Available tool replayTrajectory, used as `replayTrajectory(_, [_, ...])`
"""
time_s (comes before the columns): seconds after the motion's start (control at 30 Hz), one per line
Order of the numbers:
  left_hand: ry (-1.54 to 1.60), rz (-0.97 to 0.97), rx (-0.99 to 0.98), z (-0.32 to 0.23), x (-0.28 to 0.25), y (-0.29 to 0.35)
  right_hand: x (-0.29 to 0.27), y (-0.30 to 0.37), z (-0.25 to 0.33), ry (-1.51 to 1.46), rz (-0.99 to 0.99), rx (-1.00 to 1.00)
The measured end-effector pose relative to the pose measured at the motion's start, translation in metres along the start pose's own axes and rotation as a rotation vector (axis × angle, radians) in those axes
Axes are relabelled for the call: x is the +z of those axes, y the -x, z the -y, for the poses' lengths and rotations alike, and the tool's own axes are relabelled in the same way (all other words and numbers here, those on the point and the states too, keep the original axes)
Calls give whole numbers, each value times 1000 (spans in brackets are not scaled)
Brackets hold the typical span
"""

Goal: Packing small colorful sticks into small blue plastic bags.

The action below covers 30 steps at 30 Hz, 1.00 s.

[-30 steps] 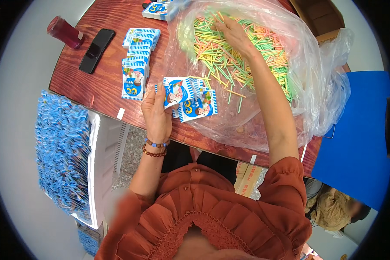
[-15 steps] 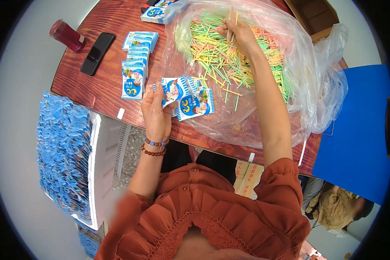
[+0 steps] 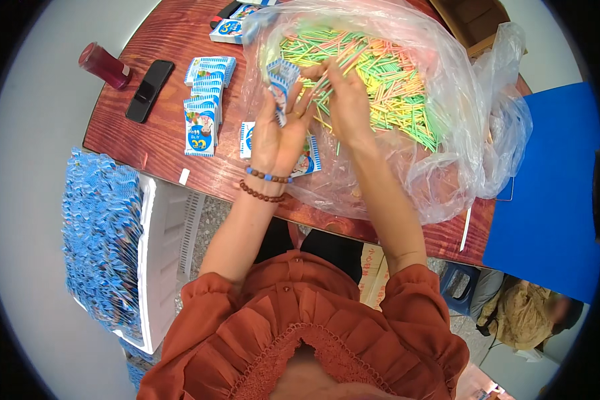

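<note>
My left hand (image 3: 277,141), palm up, grips a small blue-and-white packet (image 3: 282,85) between thumb and fingers; the packet stands tilted on its edge. Close beside it on the right, my right hand (image 3: 351,110) is closed around a few thin pastel sticks (image 3: 323,85), whose ends point toward the packet. Behind and under the right hand, a heap of pink, yellow and green sticks (image 3: 397,90) lies in a big clear plastic bag (image 3: 457,120). More packets (image 3: 308,159) rest on the table beneath my left hand, partly hidden by it.
A fanned row of packets (image 3: 202,120) lies on the wooden table (image 3: 160,143), near a black phone (image 3: 150,90) and a red-capped jar (image 3: 105,65). More packets (image 3: 228,31) sit at the back. A white foam box (image 3: 147,267) full of packets (image 3: 103,247) stands left; a blue board (image 3: 547,193) lies right.
My right hand has come back from the heap toward my left hand, bringing sticks. My left hand has moved right and up, turned palm up, and lifted a packet off the others.
</note>
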<state>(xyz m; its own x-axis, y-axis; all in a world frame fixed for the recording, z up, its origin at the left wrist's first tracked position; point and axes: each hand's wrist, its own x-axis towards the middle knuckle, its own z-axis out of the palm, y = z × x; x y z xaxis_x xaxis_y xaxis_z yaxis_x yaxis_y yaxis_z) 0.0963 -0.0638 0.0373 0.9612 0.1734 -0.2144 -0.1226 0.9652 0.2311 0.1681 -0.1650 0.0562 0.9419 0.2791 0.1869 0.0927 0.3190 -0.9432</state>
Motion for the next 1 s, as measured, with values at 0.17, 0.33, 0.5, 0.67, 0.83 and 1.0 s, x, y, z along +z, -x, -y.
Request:
replayTrajectory(0.17, [114, 32, -35, 18, 12, -2, 8, 23, -9, -80, 38, 10])
replayTrajectory(0.33, [25, -41, -34, 16, 13, 2, 6, 31, -4, 27, 3, -51])
replayTrajectory(0.5, [-288, -90, 185, 8, 8, 16, 7, 25, 32, -88, 9, -327])
replayTrajectory(0.67, [-354, -57, 316, 10, 1, 18, 38, 32, 50, -48, 2, -412])
replayTrajectory(0.83, [-318, -41, 318, 15, 6, 21, 48, 34, 30, -55, -59, -420])
replayTrajectory(1.0, [-290, -58, 322, 16, 8, 23, 52, 37, 26, 74, -61, -415])
